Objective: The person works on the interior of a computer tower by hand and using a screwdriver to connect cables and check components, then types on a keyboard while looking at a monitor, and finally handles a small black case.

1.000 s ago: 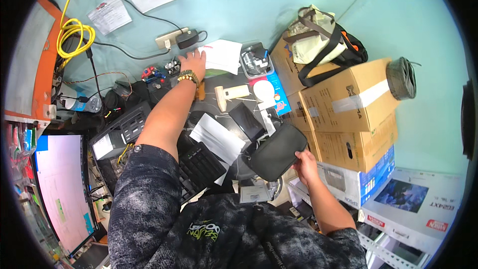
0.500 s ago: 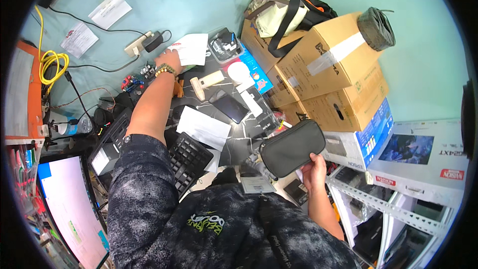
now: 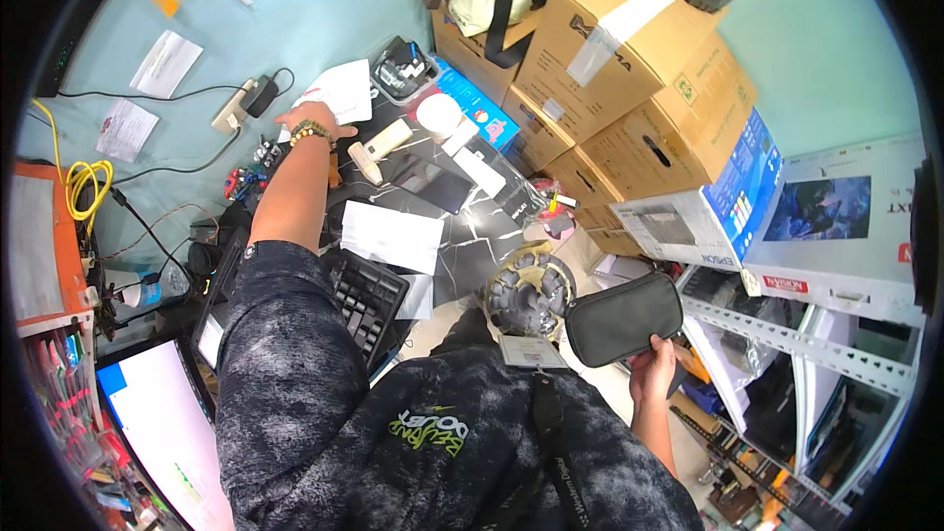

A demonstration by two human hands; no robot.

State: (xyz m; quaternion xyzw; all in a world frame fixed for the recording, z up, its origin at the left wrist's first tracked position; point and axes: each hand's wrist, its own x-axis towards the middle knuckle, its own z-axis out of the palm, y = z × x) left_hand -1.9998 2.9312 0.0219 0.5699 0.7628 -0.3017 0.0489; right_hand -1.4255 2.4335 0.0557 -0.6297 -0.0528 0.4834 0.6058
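My right hand (image 3: 653, 372), at the lower right, grips a dark grey zip case (image 3: 625, 320) by its lower edge. The case is closed and held over the floor, away from the table. Across the desk reaches my left hand (image 3: 317, 121), a beaded bracelet on its wrist. Its thumb stretches to the right and its fingers lie apart at the lower edge of a white paper (image 3: 342, 90); part of the fingers is hard to make out. To the right of that hand lies a pale mallet-shaped thing (image 3: 366, 163), with a dark smartphone (image 3: 433, 183) beside it.
A black keyboard (image 3: 366, 307) and a white sheet (image 3: 393, 236) lie near my left arm. Stacked cardboard boxes (image 3: 590, 69) stand at the back right, above a white metal shelf (image 3: 787, 339). A round stool-like thing (image 3: 531, 293) stands beyond the table's edge. A lit monitor (image 3: 162, 433) is at lower left.
The whole view has shifted, showing more floor at the right. My right hand has carried the case right and a little down. My left hand has spread its thumb beside the paper.
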